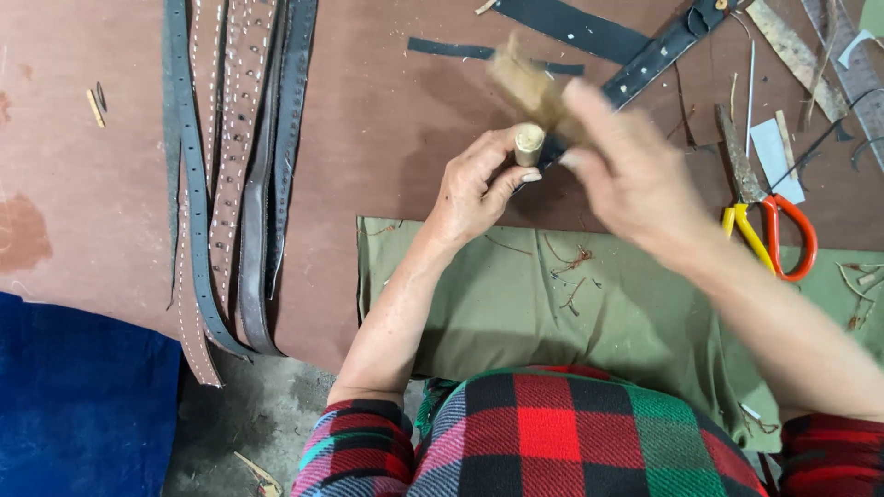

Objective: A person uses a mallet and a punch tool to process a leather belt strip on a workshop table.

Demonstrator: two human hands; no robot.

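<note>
We see the left hand (474,189) clenched on a short round wooden punch handle (529,144), held upright with its pale top end poking out above the thumb and fingers. Its lower end sits on a dark leather strap (645,60) that runs diagonally toward far right across the brown work surface (368,110).

The right hand (631,170) is motion-blurred, just right of the punch. It grips a light wooden block or mallet (525,78), also blurred, angled above and slightly left of the punch top. We can't tell if the block touches the punch.

Near side: an olive-green cloth (516,304) spreads under both forearms, with a few thread scraps on it. Sleeves and lap are in red, green and black plaid.

Left of the hands, well apart: a bundle of studded leather belts (235,175), brown and dark, lying near to far and hanging over the near edge of the surface.

Right: scissors (769,225) with one yellow and one red handle loop, on the edge of the cloth. Far right holds strap offcuts and scraps. Blue fabric (83,405) sits near left, below the surface.
</note>
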